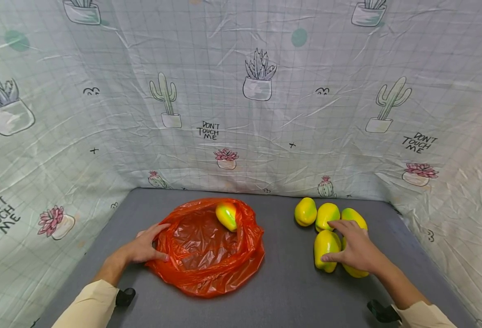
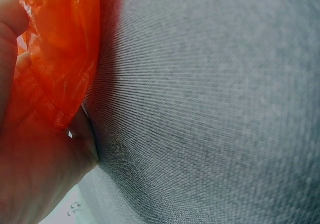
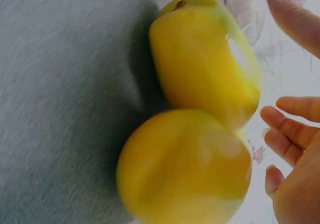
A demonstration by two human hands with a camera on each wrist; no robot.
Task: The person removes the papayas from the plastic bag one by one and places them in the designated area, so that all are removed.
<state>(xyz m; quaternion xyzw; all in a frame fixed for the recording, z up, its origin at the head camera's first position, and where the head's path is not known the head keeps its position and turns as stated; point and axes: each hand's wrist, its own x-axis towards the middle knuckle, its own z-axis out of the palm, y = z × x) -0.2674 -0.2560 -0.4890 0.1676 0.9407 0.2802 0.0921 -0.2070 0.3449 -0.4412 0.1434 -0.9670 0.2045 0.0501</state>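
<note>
A thin red plastic bag (image 1: pixel 208 273) lies on the grey table with its mouth spread wide. One yellow-green mango (image 1: pixel 226 216) rests inside it at the back right. My left hand (image 1: pixel 146 245) holds the bag's left rim; red film covers part of the palm in the left wrist view. Over a cluster of several mangoes on the right, my right hand (image 1: pixel 357 248) hovers with fingers and thumb spread. Its thumb tip is at the front-left mango (image 1: pixel 325 248), though contact is unclear. Two mangoes (image 3: pixel 205 58) show beside the open fingers in the right wrist view.
The grey table (image 1: pixel 282 291) stretches between the bag and the cluster. A cactus-print cloth (image 1: pixel 265 118) hangs behind and along both sides. At the cluster's back left lies another mango (image 1: pixel 305 212). Dark wrist straps (image 1: pixel 125 297) sit below both hands.
</note>
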